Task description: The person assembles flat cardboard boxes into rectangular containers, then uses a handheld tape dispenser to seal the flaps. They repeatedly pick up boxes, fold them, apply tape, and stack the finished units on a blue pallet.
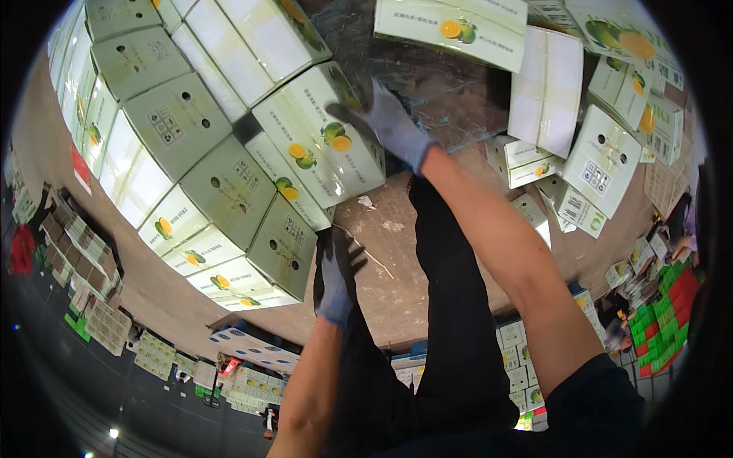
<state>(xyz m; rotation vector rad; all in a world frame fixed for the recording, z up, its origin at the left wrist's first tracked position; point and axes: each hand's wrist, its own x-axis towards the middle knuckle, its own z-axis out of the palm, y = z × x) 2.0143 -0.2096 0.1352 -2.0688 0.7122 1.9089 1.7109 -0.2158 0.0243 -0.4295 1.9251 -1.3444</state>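
My right hand (391,128), in a grey glove, reaches to the upper right side of a pale green carton (313,130) printed with citrus fruit. Its fingers are spread, and one lies over the carton's printed face. My left hand (334,281), also gloved, is low beside the stack, just under the corner of a narrower carton (284,179). Those fingers are apart with nothing visible between them. The printed carton leans against a stack of similar cartons (225,187) on the left.
On the right, more cartons (546,91) lie in a loose, uneven pile, some tilted. Another carton (450,30) stands at the far side on a dark metal plate (450,95). Brown floor (382,244) shows around my legs. Green and red crates (668,320) are farther off.
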